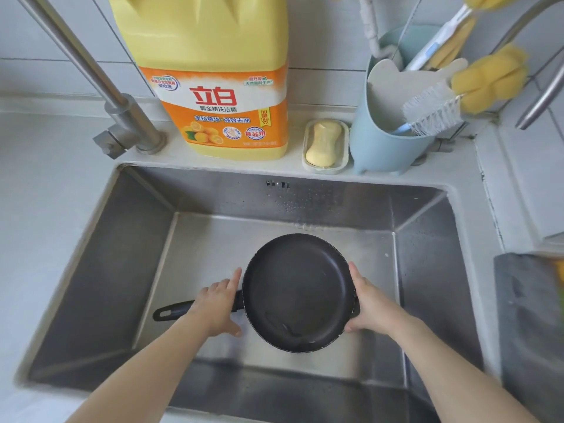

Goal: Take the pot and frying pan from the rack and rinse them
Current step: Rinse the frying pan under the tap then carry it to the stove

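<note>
Both hands are holding the frying pan (297, 293) inside the sink (427, 215): my left hand (218, 303) is lying over its handle, fingers relaxed, and my right hand (370, 303) is cupping the far rim. Bare basin is opening all around. Beyond, detergent jug (210, 74) and soap (324, 144) are lining the ledge.

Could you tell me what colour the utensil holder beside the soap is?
Pale blue utensil holder, clearest in the head view.
</note>
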{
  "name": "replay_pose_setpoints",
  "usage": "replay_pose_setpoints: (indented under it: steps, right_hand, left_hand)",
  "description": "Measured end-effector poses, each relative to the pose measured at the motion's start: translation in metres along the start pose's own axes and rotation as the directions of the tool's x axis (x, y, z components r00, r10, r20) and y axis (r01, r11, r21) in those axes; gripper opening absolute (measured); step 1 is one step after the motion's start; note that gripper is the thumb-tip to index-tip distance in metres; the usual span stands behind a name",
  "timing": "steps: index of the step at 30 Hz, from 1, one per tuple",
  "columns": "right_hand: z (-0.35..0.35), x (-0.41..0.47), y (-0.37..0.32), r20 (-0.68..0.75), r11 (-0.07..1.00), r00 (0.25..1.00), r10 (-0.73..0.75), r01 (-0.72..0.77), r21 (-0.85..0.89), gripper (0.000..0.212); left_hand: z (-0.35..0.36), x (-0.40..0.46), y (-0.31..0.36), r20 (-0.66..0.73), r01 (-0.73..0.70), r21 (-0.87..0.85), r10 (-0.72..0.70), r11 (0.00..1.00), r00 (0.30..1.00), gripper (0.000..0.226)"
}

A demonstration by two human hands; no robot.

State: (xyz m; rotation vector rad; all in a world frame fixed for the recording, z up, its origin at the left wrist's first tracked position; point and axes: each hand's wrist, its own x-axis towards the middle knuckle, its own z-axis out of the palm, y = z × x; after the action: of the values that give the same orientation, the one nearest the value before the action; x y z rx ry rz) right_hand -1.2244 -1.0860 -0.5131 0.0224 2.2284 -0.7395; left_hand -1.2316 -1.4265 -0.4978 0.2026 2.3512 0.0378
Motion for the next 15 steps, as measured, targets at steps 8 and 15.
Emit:
replay_pose_setpoints:
  steps: [8, 15]
  right_hand:
    - [0.01, 0.003, 0.003, -0.008, 0.998, 1.0, -0.01, 0.01, 0.06, 0.156]
    - [-0.001, -0.011, -0.009, -0.018, 0.988, 0.999, -0.031, 0.033, 0.15, 0.155]
  left_hand:
    - [0.011, 0.02, -0.001, -0.029, -0.046, -0.142, 0.043, 0.989, 0.999, 0.144]
    - [-0.015, -0.001, -0.008, -0.072, -0.079, -0.172, 0.068, 0.982, 0.995, 0.142]
